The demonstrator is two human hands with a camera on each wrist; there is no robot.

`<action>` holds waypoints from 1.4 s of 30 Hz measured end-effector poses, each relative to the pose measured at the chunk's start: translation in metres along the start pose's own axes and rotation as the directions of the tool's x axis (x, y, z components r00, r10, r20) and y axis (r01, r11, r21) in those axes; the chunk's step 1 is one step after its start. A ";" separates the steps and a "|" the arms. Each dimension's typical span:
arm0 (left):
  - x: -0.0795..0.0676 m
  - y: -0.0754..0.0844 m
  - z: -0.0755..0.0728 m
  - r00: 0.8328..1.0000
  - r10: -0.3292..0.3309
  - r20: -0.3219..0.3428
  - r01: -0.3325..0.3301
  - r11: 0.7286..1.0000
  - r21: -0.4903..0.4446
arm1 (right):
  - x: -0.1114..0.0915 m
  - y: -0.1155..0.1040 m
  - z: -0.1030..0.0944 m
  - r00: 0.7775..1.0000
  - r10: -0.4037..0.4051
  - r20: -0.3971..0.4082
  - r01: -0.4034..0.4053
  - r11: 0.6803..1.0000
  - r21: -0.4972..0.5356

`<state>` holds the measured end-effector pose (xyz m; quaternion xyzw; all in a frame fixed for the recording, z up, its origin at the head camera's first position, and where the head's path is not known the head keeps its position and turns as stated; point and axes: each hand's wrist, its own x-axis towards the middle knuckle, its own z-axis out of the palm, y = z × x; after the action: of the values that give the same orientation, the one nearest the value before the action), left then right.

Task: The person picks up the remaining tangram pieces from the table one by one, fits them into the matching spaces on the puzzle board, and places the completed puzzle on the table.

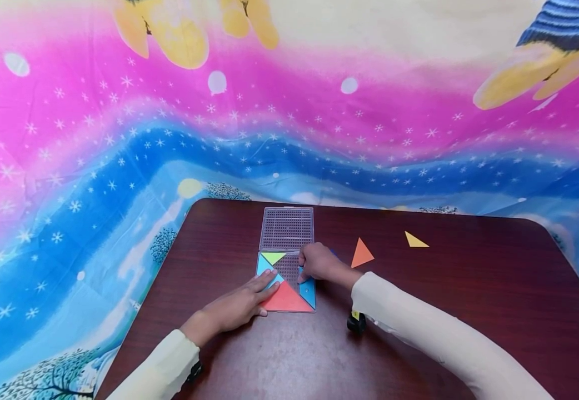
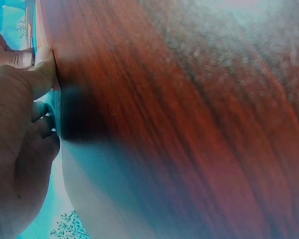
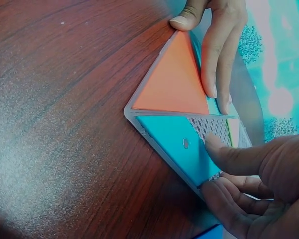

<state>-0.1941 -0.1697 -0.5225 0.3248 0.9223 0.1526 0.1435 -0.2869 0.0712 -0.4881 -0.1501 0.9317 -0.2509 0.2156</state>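
Note:
A clear plastic tangram case [image 1: 289,271] lies opened on the table, its gridded lid [image 1: 286,229] folded away at the back. In the tray are a large red-orange triangle [image 1: 288,300], a light blue triangle [image 1: 265,265] and a small green triangle [image 1: 273,258]. My left hand [image 1: 234,303] rests over the left side, extended fingers on the light blue and red-orange pieces, thumb at the front edge. My right hand [image 1: 322,261] pinches the far end of a blue parallelogram [image 3: 174,147] with a small hole, along the tray's right side. Bare grid shows between the pieces.
Right of the case, an orange triangle [image 1: 362,253] and a small yellow triangle [image 1: 416,240] lie on the brown table [image 1: 449,289]. A darker blue piece [image 3: 212,233] lies beside the case, mostly hidden by my right hand. A patterned cloth [image 1: 289,122] hangs behind.

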 end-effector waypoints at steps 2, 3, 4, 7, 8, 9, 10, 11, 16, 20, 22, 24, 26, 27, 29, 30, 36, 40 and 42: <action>0.000 0.000 0.000 1.000 0.006 -0.007 -0.006 1.000 -0.001 | 0.000 0.000 0.000 1.000 0.000 0.003 0.000 1.000 0.004; 0.000 0.000 0.000 1.000 0.005 -0.006 -0.005 1.000 -0.003 | 0.000 0.000 0.001 1.000 -0.001 0.004 0.000 1.000 0.002; 0.000 0.000 0.000 1.000 0.007 -0.008 -0.007 1.000 -0.006 | 0.001 0.000 0.001 1.000 -0.003 0.003 0.003 1.000 -0.005; 0.000 0.000 0.000 1.000 0.008 -0.010 -0.008 1.000 -0.007 | 0.001 0.000 0.002 1.000 -0.012 -0.007 0.011 0.999 -0.030; 0.000 0.000 0.000 1.000 0.009 -0.011 -0.009 1.000 -0.006 | 0.001 0.000 0.003 1.000 -0.012 -0.011 0.012 0.999 -0.040; 0.000 -0.001 0.001 1.000 0.010 -0.010 -0.010 1.000 -0.005 | 0.001 0.000 0.003 1.000 -0.011 -0.014 0.010 0.999 -0.044; 0.000 -0.001 0.000 1.000 0.011 -0.011 -0.011 1.000 -0.005 | 0.001 -0.001 0.003 1.000 -0.006 -0.016 0.005 0.999 -0.045; 0.000 -0.001 0.000 1.000 0.010 -0.009 -0.010 1.000 -0.004 | 0.001 -0.002 0.003 1.000 -0.002 -0.017 0.001 0.999 -0.047; 0.001 0.000 -0.001 1.000 0.005 -0.008 -0.005 1.000 -0.007 | 0.000 -0.004 0.002 1.000 0.016 -0.015 -0.016 0.999 -0.040; 0.001 0.001 -0.001 1.000 0.004 -0.009 -0.004 1.000 -0.016 | -0.002 -0.004 0.000 1.000 0.004 -0.017 -0.005 1.000 -0.029; 0.001 0.001 -0.001 1.000 0.002 -0.004 -0.002 1.000 -0.019 | -0.003 -0.003 -0.002 1.000 -0.006 -0.022 0.006 1.000 -0.024; 0.001 0.001 -0.001 1.000 0.003 -0.004 -0.003 1.000 -0.017 | -0.003 0.001 -0.007 0.999 -0.010 -0.032 0.010 1.000 -0.008; 0.001 0.001 -0.001 1.000 0.000 0.000 0.000 1.000 -0.012 | -0.003 0.006 -0.016 0.998 -0.018 -0.055 0.018 1.000 -0.006; 0.001 0.001 -0.001 1.000 -0.002 0.002 0.002 1.000 -0.011 | -0.004 0.010 -0.022 0.997 -0.023 -0.073 0.022 1.000 -0.014; 0.001 0.002 -0.001 1.000 -0.004 0.004 0.004 1.000 -0.010 | -0.006 0.020 -0.035 0.994 -0.024 -0.111 0.022 1.000 -0.018; 0.001 0.002 -0.001 1.000 -0.007 0.006 0.007 1.000 -0.010 | -0.008 0.027 -0.042 0.992 -0.023 -0.125 0.021 1.000 -0.019; 0.000 0.003 -0.001 1.000 -0.017 0.010 0.017 1.000 -0.014 | -0.018 0.081 -0.080 0.986 0.026 -0.164 -0.032 0.999 -0.035; 0.000 0.002 -0.001 1.000 -0.018 0.012 0.019 1.000 -0.011 | -0.024 0.108 -0.091 0.986 0.040 -0.163 -0.046 0.998 -0.031; -0.001 0.002 -0.001 1.000 -0.021 0.014 0.021 1.000 -0.010 | -0.026 0.114 -0.089 0.987 0.037 -0.155 -0.039 0.999 -0.009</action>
<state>-0.1932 -0.1692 -0.5206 0.3154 0.9239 0.1535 0.1530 -0.3267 0.2120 -0.4705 -0.1138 0.9498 -0.2519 0.1463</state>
